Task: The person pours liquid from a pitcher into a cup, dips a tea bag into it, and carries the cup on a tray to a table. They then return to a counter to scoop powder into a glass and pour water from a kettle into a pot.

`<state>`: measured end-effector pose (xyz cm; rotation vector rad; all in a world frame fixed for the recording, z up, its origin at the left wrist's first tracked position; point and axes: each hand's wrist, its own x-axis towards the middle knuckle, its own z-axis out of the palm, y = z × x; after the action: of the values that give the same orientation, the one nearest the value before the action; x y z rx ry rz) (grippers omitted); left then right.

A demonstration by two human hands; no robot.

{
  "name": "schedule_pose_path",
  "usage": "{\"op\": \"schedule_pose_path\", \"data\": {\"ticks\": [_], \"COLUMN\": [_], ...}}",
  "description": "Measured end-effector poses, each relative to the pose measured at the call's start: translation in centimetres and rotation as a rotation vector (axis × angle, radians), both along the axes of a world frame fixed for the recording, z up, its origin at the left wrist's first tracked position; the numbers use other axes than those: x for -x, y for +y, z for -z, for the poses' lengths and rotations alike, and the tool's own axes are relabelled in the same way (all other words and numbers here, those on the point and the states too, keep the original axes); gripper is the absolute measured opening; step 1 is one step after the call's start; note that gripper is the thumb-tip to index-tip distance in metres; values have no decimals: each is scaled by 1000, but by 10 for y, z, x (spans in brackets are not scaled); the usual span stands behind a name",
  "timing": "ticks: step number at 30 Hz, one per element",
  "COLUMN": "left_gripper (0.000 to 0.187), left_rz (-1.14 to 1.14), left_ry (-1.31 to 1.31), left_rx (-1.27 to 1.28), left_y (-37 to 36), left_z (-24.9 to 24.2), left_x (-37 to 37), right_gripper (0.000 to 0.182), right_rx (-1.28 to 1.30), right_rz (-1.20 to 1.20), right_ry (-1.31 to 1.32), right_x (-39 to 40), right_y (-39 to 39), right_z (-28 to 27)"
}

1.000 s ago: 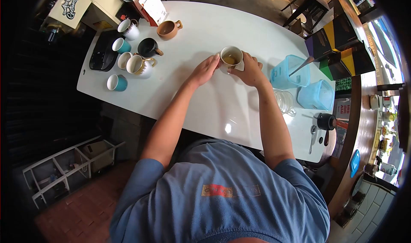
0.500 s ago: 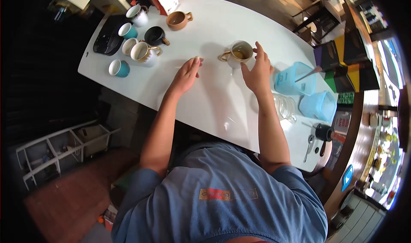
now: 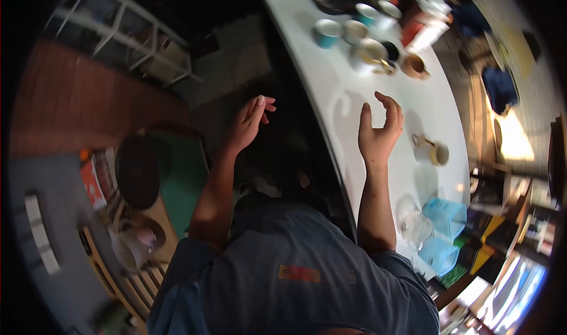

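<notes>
Clearly apart, mug [image 3: 436, 154] stands right of right-hand fingers [image 3: 393, 112]

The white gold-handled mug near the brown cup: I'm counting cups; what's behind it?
Behind the white mug, a cream cup and a round black cup show partly. It covers their near sides; blur hides any contents.

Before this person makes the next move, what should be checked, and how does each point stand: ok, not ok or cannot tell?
1. Left hand free: ok, it holds nothing.
2. Right hand free: ok, open and empty.
3. Both hands over the white table: not ok, the left is out beyond its edge.
4. Lone mug apart from the blue tubs: ok, a gap shows.
5. Drink level in that mug: cannot tell, too blurred.
6. Teal cup nearest the edge, set in from it: ok.
</notes>
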<state>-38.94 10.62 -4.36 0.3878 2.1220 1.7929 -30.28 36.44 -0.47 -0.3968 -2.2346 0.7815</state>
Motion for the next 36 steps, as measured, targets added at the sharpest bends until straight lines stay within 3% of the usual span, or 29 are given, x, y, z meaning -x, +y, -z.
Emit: {"op": "schedule_pose_path", "data": {"ticks": [9,12,16,18,19,21,22,24,26,27,28,29,31,36], "left_gripper": [36,33,31,29,29,31,30,30,30,30,30,30,29,25], "left_rz": [-645,-807,-1007,-1012,-1040,-1079,-1080,-1062,-994,-996,-988,-974,-978,-956], "left_ry": [-13,-64,-118,-15,-15,-62,-69,-99,-139,-140,-134,-128,-108,-4], "left_rx": [-81,-103,-62,-83,-68,-45,-80,-113,-184,-177,-197,-219,-219,-252], "left_y": [-252,-325,-386,-402,-407,-408,-407,-404,-402,-402,-402,-403,-406,-408], "left_z": [-2,11,21,23,22,18,14,6,3,2,2,1,-4,-10], "left_x": [-93,-138,-201,-230,-242,-261,-267,-277,-285,-289,-290,-289,-284,-243], "right_gripper": [22,25,31,47,47,61,61,58,53,48,38,38,31,26], "right_rx": [178,623,577,405,409,609,609,1210,1303,1385,1307,1313,859,955], "right_rz": [-551,-768,-994,-1003,-1034,-927,-948,-849,-836,-806,-729,-724,-615,-658], "right_ry": [-54,-282,-517,-891,-901,-1224,-1237,-1395,-1264,-1115,-1082,-1075,-990,-696], "right_x": [73,82,79,73,70,61,58,55,54,50,48,46,45,54], "right_y": [-217,-304,-417,-470,-494,-536,-552,-576,-590,-596,-597,-598,-590,-513], "right_z": [25,73,138,159,167,179,187,213,274,278,281,270,246,170]}}
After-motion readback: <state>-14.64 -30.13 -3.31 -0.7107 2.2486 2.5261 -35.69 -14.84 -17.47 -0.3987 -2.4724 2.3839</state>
